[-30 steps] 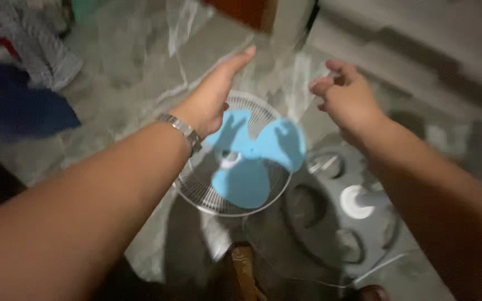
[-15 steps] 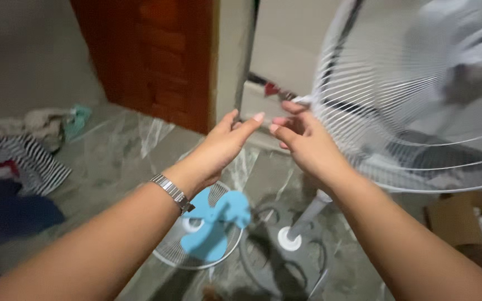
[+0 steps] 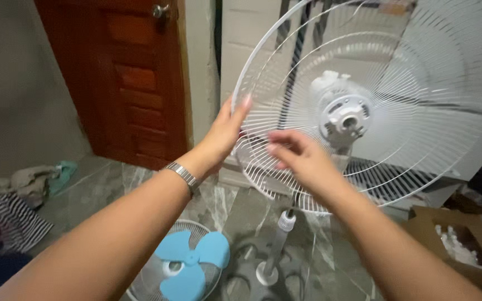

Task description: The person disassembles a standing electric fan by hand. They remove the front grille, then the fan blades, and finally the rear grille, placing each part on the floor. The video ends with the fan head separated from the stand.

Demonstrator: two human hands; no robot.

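From your head camera, the white wire fan guard (image 3: pixel 397 100) stands upright on its pole (image 3: pixel 274 245), its dished open face turned toward you and slightly left, with the bare white motor hub (image 3: pixel 344 114) at its centre. The guard's thin ribs fan out from the hub to a round rim. Your left hand (image 3: pixel 224 134) rests flat on the rim's left edge, fingers spread and pointing up. Your right hand (image 3: pixel 299 156) hovers just before the lower ribs, fingers loosely curled, pinching nothing. Below, on the marble floor (image 3: pixel 112 184), a second guard (image 3: pixel 146 273) lies flat holding the blue blade (image 3: pixel 188 265), beside the dark base (image 3: pixel 252 276).
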